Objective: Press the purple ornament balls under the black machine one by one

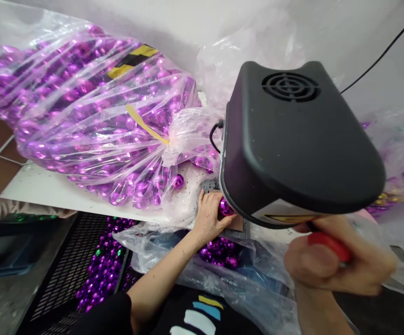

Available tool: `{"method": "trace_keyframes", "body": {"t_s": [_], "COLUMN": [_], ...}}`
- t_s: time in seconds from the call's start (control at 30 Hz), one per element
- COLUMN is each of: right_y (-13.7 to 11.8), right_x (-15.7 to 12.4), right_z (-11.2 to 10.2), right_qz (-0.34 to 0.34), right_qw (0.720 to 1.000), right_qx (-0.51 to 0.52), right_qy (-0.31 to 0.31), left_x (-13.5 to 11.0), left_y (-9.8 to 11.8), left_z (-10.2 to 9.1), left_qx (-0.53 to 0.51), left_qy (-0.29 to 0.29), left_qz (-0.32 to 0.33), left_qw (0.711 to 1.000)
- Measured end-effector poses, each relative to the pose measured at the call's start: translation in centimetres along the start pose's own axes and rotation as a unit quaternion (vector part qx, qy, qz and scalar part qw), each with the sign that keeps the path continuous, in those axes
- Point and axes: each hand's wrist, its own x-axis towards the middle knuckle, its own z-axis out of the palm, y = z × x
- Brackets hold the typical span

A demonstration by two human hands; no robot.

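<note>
Purple ball [225, 207] in left hand [209, 216], right hand [341, 267] seemingly grips red handle [328, 245]

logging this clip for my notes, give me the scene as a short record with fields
left hand: holds purple ball under the black machine
right hand: closed round the red handle, blurred
machine top: round vent
table: white table bears a taped clear bag full of purple balls
below: black crate with loose purple balls

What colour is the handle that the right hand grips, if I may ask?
Red, seen best in the head view: the handle in the right hand.
</note>
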Motion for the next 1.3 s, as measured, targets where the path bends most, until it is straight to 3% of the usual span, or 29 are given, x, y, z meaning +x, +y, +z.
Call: {"method": "trace_keyframes", "body": {"t_s": [0.07,0.13,0.23,0.4,0.5,0.57,0.63,0.77,0.87,0.97,1.03,1.07,1.13,1.2,1.27,1.3], "right_y": [-1.0,-1.8,-2.6,-2.8,-3.0,-3.1,-3.2,-3.1,-3.0,-2.6,-2.1,-1.9,-1.6,-1.5,-1.5,-1.5], "right_x": [2.9,5.2,7.0,6.7,6.6,6.8,7.0,7.2,7.9,9.2,10.1,10.4,10.8,10.9,10.8,10.7], "right_z": [0.4,1.3,2.3,2.4,2.2,2.2,2.2,2.2,2.3,2.5,2.8,2.9,3.2,3.4,3.3,3.3], "right_qz": [-0.031,-0.065,-0.064,-0.043,-0.03,-0.019,-0.019,-0.021,0.005,0.041,0.057,0.062,0.069,0.072,0.072,0.071], "right_qw": [0.994,0.98,0.981,0.984,0.983,0.987,0.989,0.987,0.989,0.991,0.991,0.991,0.99,0.989,0.989,0.989], "right_qx": [0.013,-0.042,-0.035,0.008,-0.023,-0.021,-0.016,-0.015,-0.039,-0.066,-0.058,-0.055,-0.048,-0.051,-0.057,-0.061], "right_qy": [0.105,0.182,0.178,0.171,0.177,0.159,0.143,0.158,0.142,0.112,0.103,0.106,0.113,0.12,0.119,0.118], "left_x": [-0.5,-1.6,-4.3,-7.4,-5.5,-2.8,0.3,4.8,5.8,5.0,3.8,3.2,2.0,1.1,0.6,0.4], "left_y": [-0.1,-0.1,0.0,0.7,0.0,-1.1,-2.6,-5.0,-5.0,-3.4,-2.0,-1.4,-0.6,-0.4,-0.6,-0.7], "left_z": [-0.2,-0.6,-1.4,-3.3,-5.3,-6.9,-8.3,-10.0,-11.0,-12.1,-12.6,-12.6,-12.1,-11.1,-9.7,-9.1], "left_qx": [0.013,0.035,0.08,0.113,0.115,0.16,0.257,0.336,0.327,0.184,-0.028,-0.142,-0.334,-0.474,-0.555,-0.573], "left_qy": [0.001,0.006,-0.01,-0.095,-0.049,0.018,0.047,0.004,-0.018,0.006,0.028,0.028,-0.001,-0.042,-0.072,-0.079], "left_qz": [0.012,0.039,0.093,0.165,0.16,0.115,0.044,-0.029,-0.026,-0.022,-0.071,-0.104,-0.168,-0.213,-0.248,-0.26], "left_qw": [1.0,0.999,0.992,0.975,0.979,0.98,0.964,0.941,0.945,0.983,0.997,0.984,0.928,0.854,0.791,0.773]}}
